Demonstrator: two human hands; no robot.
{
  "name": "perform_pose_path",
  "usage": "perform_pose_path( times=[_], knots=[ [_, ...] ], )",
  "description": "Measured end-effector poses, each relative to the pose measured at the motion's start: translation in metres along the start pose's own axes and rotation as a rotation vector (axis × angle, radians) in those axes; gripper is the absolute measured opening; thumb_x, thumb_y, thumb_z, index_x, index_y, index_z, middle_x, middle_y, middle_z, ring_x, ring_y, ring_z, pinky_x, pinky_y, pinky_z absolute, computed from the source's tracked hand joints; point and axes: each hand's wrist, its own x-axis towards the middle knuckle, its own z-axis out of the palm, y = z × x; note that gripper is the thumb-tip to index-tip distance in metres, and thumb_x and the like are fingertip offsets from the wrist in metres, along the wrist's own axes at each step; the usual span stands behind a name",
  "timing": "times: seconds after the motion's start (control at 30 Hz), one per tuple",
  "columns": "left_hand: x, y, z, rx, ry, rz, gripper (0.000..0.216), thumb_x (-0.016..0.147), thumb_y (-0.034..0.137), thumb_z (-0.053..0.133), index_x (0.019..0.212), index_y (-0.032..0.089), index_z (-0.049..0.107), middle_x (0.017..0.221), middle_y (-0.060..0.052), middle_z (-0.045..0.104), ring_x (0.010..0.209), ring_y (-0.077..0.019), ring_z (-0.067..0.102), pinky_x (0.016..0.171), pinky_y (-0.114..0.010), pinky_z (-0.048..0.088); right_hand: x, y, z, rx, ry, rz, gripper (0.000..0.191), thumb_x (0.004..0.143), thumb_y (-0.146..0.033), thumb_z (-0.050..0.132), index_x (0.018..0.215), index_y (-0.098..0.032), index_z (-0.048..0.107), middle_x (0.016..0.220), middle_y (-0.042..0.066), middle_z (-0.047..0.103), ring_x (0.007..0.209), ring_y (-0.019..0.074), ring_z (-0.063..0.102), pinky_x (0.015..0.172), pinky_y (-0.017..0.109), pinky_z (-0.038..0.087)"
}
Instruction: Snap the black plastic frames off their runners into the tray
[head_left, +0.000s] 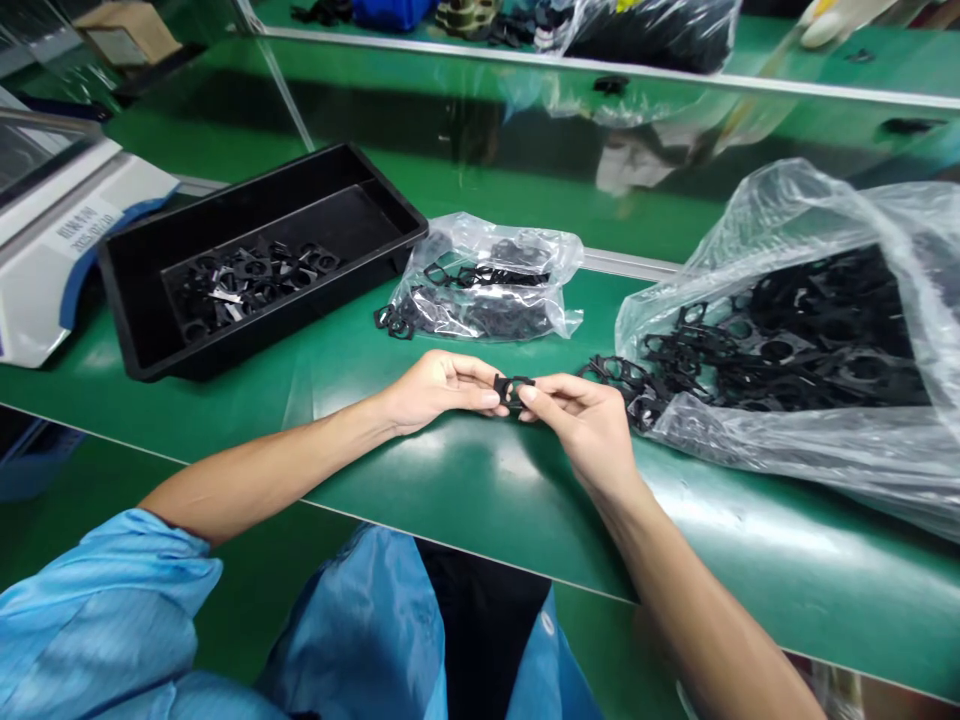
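Between my two hands, just above the green table, is a small black plastic part (pixel 514 391) with a ring-like opening. My left hand (pixel 444 392) pinches its left end between thumb and fingers. From the other side, my right hand (pixel 581 415) grips the right end, thumb on top. Fingertips cover both ends of the part. Close to my right hand, loose black parts (pixel 619 375) spill from the mouth of a large clear plastic bag (pixel 795 440). Beyond my hands lies a smaller clear bag (pixel 487 300) with similar black parts in it.
A black tray (pixel 285 305) holding a heap of black parts stands at the left on the green table (pixel 465 490). Left of it sits a white and blue machine (pixel 90 235). Behind runs a clear panel with a metal rail (pixel 622 262), and a shelf with bagged parts (pixel 652 35).
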Motion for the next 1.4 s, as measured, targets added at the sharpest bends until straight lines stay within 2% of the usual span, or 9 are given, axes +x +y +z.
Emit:
perform_pose_path(
  times=[0.17,0.47,0.63,0.83,1.17,1.4],
  knots=[
    [0.001,-0.0017,0.0015,-0.046,-0.016,0.029,0.039,0.062,0.031,0.094,0.092,0.011,0.077,0.089,-0.008,0.079,0.079,-0.0189,0.076,0.088,-0.037,0.06,-0.0002,0.0005,-0.0001,0.006,0.009,-0.012,0.039,0.06,-0.052,0.09,0.069,-0.018,0.073,0.069,0.003,0.072,0.055,0.014,0.064,0.059,0.029,0.058],
    [-0.0002,-0.0018,0.005,-0.107,0.006,0.001,0.039,0.061,0.032,0.094,0.09,0.012,0.078,0.085,-0.008,0.08,0.078,-0.0188,0.077,0.077,-0.028,0.061,-0.0028,-0.0001,0.0022,0.03,0.017,-0.038,0.034,0.065,-0.047,0.089,0.068,-0.018,0.072,0.065,0.001,0.07,0.056,0.0128,0.062,0.059,0.026,0.055],
    [-0.0009,-0.0022,0.0057,-0.092,0.031,-0.009,0.041,0.061,0.032,0.095,0.092,0.011,0.077,0.086,-0.009,0.08,0.08,-0.0215,0.078,0.078,-0.031,0.062,-0.0042,0.0002,0.0031,-0.012,0.048,-0.063,0.035,0.066,-0.049,0.088,0.069,-0.019,0.07,0.065,0.001,0.069,0.056,0.0136,0.062,0.059,0.027,0.055],
    [-0.001,-0.0025,0.0082,-0.127,0.04,0.001,0.038,0.06,0.031,0.095,0.089,0.013,0.078,0.084,-0.007,0.08,0.077,-0.0194,0.078,0.075,-0.027,0.061,-0.0051,0.0025,0.0046,-0.067,0.066,-0.099,0.036,0.068,-0.05,0.086,0.067,-0.019,0.069,0.066,0.001,0.066,0.058,0.0135,0.06,0.058,0.026,0.052],
    [-0.0026,-0.0004,0.0088,-0.033,0.053,0.057,0.033,0.063,0.025,0.092,0.088,0.012,0.074,0.085,-0.005,0.077,0.08,-0.016,0.073,0.087,-0.033,0.057,-0.0036,0.0049,0.0039,-0.101,0.031,-0.062,0.036,0.071,-0.051,0.083,0.07,-0.018,0.07,0.065,0.002,0.069,0.057,0.0149,0.062,0.06,0.029,0.053],
    [-0.0028,-0.0035,0.0096,0.094,0.126,0.131,0.032,0.061,0.021,0.089,0.086,0.013,0.071,0.081,-0.003,0.075,0.075,-0.0128,0.069,0.081,-0.029,0.056,-0.0058,0.0083,0.0053,-0.278,0.058,-0.185,0.027,0.081,-0.045,0.075,0.074,-0.019,0.074,0.076,0.005,0.072,0.063,0.0168,0.064,0.063,0.03,0.055]
  ],
)
